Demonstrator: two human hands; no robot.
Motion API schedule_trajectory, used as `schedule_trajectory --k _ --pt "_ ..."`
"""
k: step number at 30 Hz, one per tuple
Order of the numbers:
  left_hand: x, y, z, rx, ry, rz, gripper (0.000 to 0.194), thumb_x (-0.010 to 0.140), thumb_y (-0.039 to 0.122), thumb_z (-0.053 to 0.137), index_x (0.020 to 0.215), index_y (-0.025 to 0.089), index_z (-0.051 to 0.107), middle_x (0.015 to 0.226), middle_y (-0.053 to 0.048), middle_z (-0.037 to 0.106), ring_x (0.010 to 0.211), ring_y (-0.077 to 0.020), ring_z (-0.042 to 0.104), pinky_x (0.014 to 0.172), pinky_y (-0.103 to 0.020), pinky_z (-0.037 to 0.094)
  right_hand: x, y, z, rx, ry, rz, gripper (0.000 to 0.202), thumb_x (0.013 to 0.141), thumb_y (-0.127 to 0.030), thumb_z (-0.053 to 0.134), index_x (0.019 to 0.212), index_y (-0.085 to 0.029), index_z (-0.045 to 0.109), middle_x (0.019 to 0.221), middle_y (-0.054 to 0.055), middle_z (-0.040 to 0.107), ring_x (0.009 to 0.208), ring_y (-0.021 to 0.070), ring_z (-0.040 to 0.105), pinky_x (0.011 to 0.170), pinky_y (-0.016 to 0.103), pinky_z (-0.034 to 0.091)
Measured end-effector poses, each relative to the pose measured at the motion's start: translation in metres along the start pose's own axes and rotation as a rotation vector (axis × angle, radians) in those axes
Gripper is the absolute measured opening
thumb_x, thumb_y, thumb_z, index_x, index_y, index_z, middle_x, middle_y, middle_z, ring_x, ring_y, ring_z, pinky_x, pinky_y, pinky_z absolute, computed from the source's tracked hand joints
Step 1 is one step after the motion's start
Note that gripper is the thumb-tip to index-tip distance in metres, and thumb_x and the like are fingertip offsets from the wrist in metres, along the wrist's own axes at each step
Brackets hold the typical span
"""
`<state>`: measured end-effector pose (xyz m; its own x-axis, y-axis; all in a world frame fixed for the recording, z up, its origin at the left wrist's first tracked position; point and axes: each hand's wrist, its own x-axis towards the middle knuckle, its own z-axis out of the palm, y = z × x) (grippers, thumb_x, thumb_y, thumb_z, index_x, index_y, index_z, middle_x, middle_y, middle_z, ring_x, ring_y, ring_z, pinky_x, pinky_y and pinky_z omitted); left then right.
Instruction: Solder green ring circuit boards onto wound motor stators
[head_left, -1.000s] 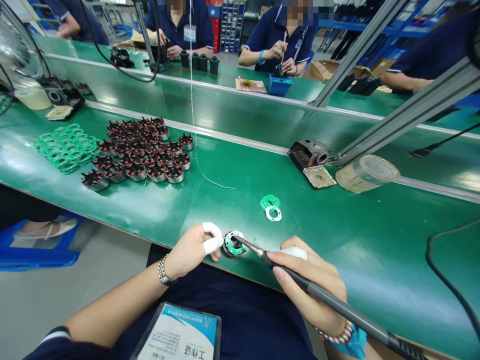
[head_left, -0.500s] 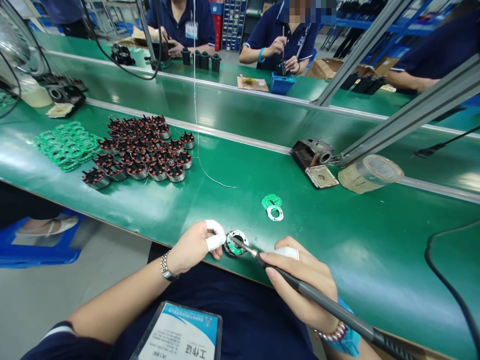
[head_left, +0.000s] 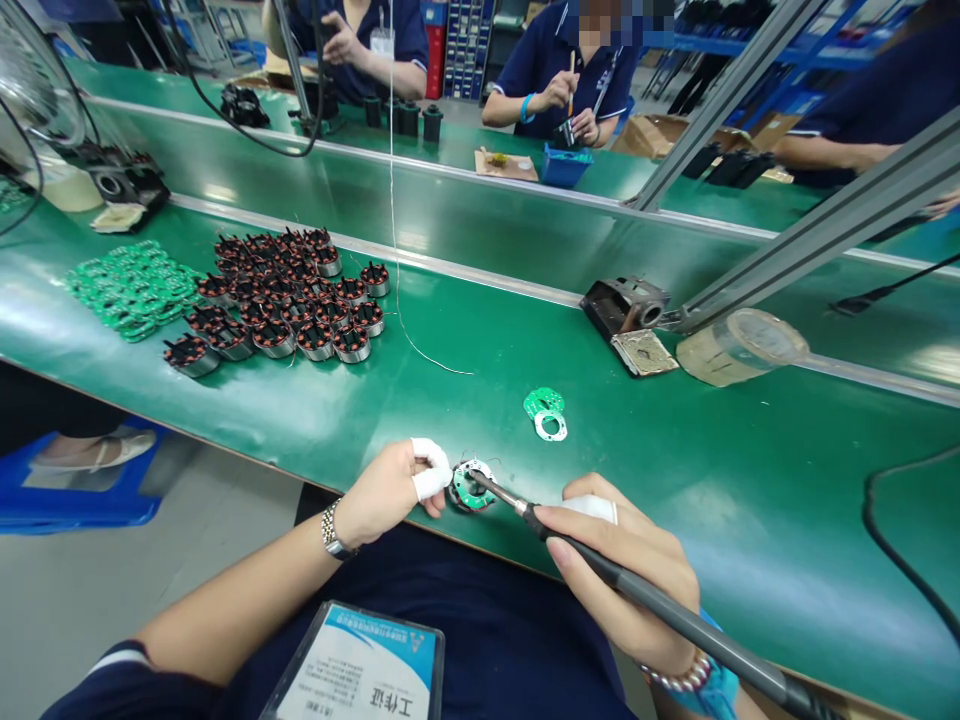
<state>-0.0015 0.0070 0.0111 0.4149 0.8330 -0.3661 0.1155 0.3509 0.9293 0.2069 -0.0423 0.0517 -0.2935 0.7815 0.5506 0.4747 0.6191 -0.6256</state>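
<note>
While the right hand (head_left: 651, 552) grips a soldering iron (head_left: 667, 607), 1 board-topped coil (head_left: 480, 500) sits beside the left hand (head_left: 391, 488), whose hold is unclear; left of that coil, the pile (head_left: 274, 340) looks boardless.

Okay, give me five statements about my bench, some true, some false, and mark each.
1. Your right hand grips a soldering iron. True.
2. The iron reaches into the cloudy tub. False: its tip is at the ring-shaped board near your left hand.
3. Green boards are piled left of the copper-wound cores. True.
4. Your left wrist wears beads. False: it wears a metal watch.
5. White finger covers show on both hands. True.
</note>
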Motion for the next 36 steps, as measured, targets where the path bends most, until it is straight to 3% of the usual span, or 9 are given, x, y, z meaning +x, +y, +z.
schedule_trajectory --k 8,12,17,20,24,27,29,31,36 --pt "0.000 0.000 0.001 -0.012 0.010 -0.009 0.009 0.068 0.021 0.055 0.063 0.015 0.050 0.049 0.001 0.057 0.045 -0.0102 0.055 0.049 -0.021 0.044 -0.004 0.002 -0.016 -0.071 0.068 0.033 0.028 0.070 -0.005 0.056 0.091 -0.021 0.065 0.064 0.002 0.058 0.061 0.0158 0.054 0.052 0.029 0.045" --pt "-0.002 -0.002 0.002 0.003 0.023 -0.018 0.010 0.069 0.023 0.055 0.065 0.015 0.052 0.050 0.001 0.058 0.045 -0.0107 0.055 0.050 -0.022 0.045 -0.007 0.019 -0.035 -0.141 0.222 0.061 0.028 0.071 -0.006 0.057 0.092 -0.022 0.066 0.067 0.002 0.061 0.063 0.0167 0.054 0.055 0.031 0.045" --pt "-0.001 -0.004 0.001 0.049 0.011 -0.019 0.011 0.071 0.023 0.054 0.063 0.015 0.052 0.051 0.001 0.059 0.046 -0.0106 0.055 0.051 -0.022 0.045 0.001 0.072 -0.083 -0.405 0.564 0.217 0.013 0.073 -0.020 0.060 0.083 -0.019 0.069 0.072 0.003 0.066 0.062 0.0171 0.059 0.062 0.033 0.048" --pt "0.000 -0.005 0.001 0.045 -0.001 -0.013 0.013 0.071 0.025 0.054 0.063 0.015 0.052 0.051 0.001 0.059 0.047 -0.0108 0.055 0.052 -0.022 0.045 0.009 0.115 -0.115 -0.618 0.817 0.327 0.020 0.073 -0.029 0.057 0.084 -0.016 0.068 0.082 0.007 0.068 0.080 0.0211 0.062 0.079 0.039 0.047" --pt "-0.001 -0.005 0.002 0.022 0.019 -0.011 0.014 0.071 0.026 0.054 0.065 0.015 0.051 0.050 0.001 0.058 0.046 -0.0109 0.055 0.051 -0.022 0.045 0.017 0.152 -0.133 -0.618 0.807 0.497 0.026 0.069 -0.034 0.057 0.083 -0.014 0.066 0.082 0.008 0.067 0.077 0.0223 0.062 0.077 0.040 0.049" --pt "-0.002 -0.003 0.003 -0.005 0.031 0.003 0.014 0.070 0.026 0.054 0.064 0.015 0.050 0.049 0.001 0.057 0.044 -0.0102 0.055 0.049 -0.021 0.044 0.020 0.145 -0.116 -0.486 0.742 0.532 0.030 0.073 -0.037 0.052 0.087 -0.013 0.063 0.069 0.006 0.064 0.049 0.0155 0.059 0.050 0.031 0.050" --pt "-0.001 -0.002 0.003 -0.015 0.022 0.010 0.012 0.069 0.024 0.054 0.063 0.015 0.049 0.048 0.002 0.057 0.043 -0.0097 0.054 0.048 -0.021 0.043 0.019 0.123 -0.093 -0.418 0.697 0.520 0.028 0.075 -0.037 0.052 0.088 -0.014 0.062 0.066 0.004 0.063 0.047 0.0138 0.059 0.046 0.027 0.049" --pt "-0.001 -0.001 0.003 -0.016 0.018 0.009 0.011 0.067 0.023 0.054 0.063 0.015 0.049 0.048 0.002 0.057 0.043 -0.0096 0.054 0.048 -0.021 0.043 0.015 0.094 -0.067 -0.386 0.629 0.470 0.019 0.073 -0.034 0.058 0.082 -0.018 0.062 0.071 0.003 0.064 0.056 0.0143 0.062 0.055 0.026 0.051" --pt "0.000 -0.001 0.002 -0.021 0.019 0.003 0.010 0.068 0.023 0.054 0.064 0.015 0.049 0.048 0.002 0.057 0.043 -0.0092 0.054 0.047 -0.020 0.043 -0.002 0.035 0.002 -0.169 0.072 0.103 0.035 0.073 -0.028 0.064 0.104 -0.021 0.049 0.097 0.008 0.066 0.090 0.0198 0.064 0.078 0.030 0.052"
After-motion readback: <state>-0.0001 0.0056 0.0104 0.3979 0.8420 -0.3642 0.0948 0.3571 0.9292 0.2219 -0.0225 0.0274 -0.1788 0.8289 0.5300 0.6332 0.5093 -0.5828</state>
